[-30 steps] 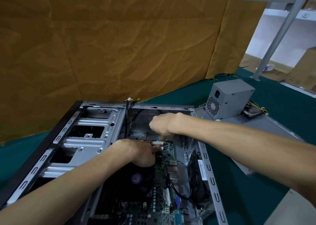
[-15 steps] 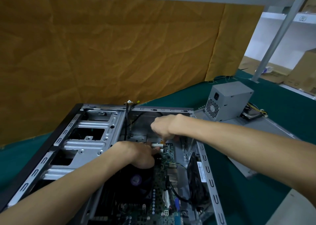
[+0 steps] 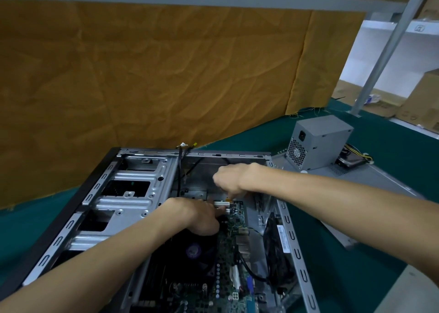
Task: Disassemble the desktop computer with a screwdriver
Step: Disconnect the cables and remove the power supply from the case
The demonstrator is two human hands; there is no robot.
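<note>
The open computer case (image 3: 133, 193) lies on its side on the green table (image 3: 370, 277). My right hand (image 3: 229, 178) is curled around an orange-handled screwdriver (image 3: 229, 199), tip down at the motherboard's (image 3: 234, 220) far end. My left hand (image 3: 202, 217) rests on the board just nearer; its grip I cannot tell. A grey power supply (image 3: 318, 142) stands far right.

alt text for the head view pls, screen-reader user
Both hands work inside an open computer case on a green table: the right hand grips an orange-handled tool, the left hand rests on the motherboard. A removed power supply stands behind.
</note>
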